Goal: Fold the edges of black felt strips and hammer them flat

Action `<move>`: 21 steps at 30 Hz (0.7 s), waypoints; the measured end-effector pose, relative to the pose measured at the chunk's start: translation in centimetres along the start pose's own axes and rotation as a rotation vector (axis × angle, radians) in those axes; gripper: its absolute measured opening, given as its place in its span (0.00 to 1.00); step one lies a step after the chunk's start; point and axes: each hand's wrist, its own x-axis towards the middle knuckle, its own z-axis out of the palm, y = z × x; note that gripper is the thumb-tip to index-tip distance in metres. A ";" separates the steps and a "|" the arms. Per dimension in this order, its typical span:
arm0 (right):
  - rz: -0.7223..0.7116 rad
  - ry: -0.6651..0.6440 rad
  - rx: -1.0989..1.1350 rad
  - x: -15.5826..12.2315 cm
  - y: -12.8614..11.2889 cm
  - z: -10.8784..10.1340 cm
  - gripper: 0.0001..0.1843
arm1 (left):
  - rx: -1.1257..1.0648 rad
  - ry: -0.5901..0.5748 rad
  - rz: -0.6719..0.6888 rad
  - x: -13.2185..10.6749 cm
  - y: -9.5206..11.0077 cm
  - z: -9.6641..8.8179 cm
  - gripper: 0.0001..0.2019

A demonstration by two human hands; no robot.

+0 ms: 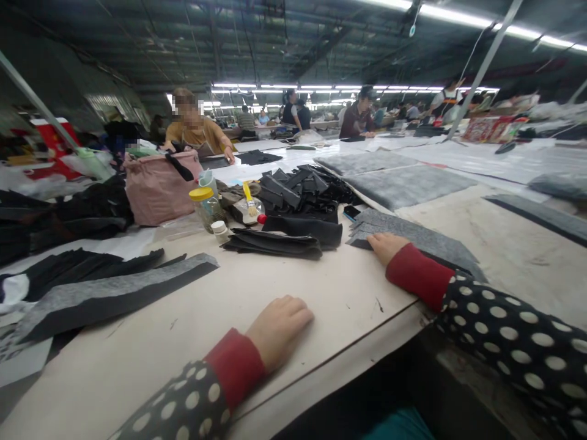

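I have the right hand (387, 247) lying open, not gripping, on a stack of grey felt pieces (413, 247) near the bench's (348, 293) front edge, just beside a heap of black felt pieces (298, 195). The left hand (279, 330) rests empty and loosely curled on bare bench, close to that edge.

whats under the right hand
The right hand rests on a stack of grey felt pieces, with a black layer showing along the stack's edge. What lies directly beneath the palm is covered.
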 end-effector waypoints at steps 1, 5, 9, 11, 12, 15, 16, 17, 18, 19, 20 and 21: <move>0.010 -0.005 0.006 0.2 0.3 -0.1 0.18 | 0.008 -0.007 0.014 0.4 0.2 0.0 0.11; 0.089 0.074 0.143 0.1 2.4 -0.3 0.17 | 0.027 -0.023 0.077 3.1 1.1 0.5 0.11; 0.150 0.179 0.326 -1.2 3.3 -0.3 0.16 | 0.026 0.063 0.157 8.4 2.4 2.2 0.13; 0.144 0.178 0.346 -1.6 2.9 -0.5 0.17 | 0.046 0.145 0.155 11.8 3.1 3.4 0.15; 0.139 0.181 0.358 -1.7 2.5 -0.6 0.17 | 0.059 0.179 0.141 13.5 3.3 4.0 0.15; 0.131 0.216 0.428 -1.4 1.8 -0.5 0.16 | 0.085 0.241 0.048 17.6 3.7 5.5 0.16; 0.138 0.231 0.464 -1.2 1.9 -0.3 0.15 | 0.089 0.247 -0.005 18.6 3.6 5.8 0.17; 0.158 0.244 0.506 -1.0 2.3 0.0 0.15 | 0.093 0.245 -0.055 19.3 3.4 6.1 0.17; 0.192 0.259 0.559 -0.9 3.2 0.2 0.16 | 0.098 0.237 -0.095 19.8 3.3 6.4 0.18; 0.237 0.284 0.627 -1.0 4.4 0.4 0.16 | 0.102 0.227 -0.119 20.0 3.1 6.6 0.18; 0.283 0.312 0.698 -1.3 6.0 0.5 0.17 | 0.104 0.219 -0.128 20.2 2.9 6.8 0.19; 0.335 0.349 0.761 -1.7 7.9 0.5 0.19 | 0.103 0.212 -0.124 20.2 2.7 6.9 0.19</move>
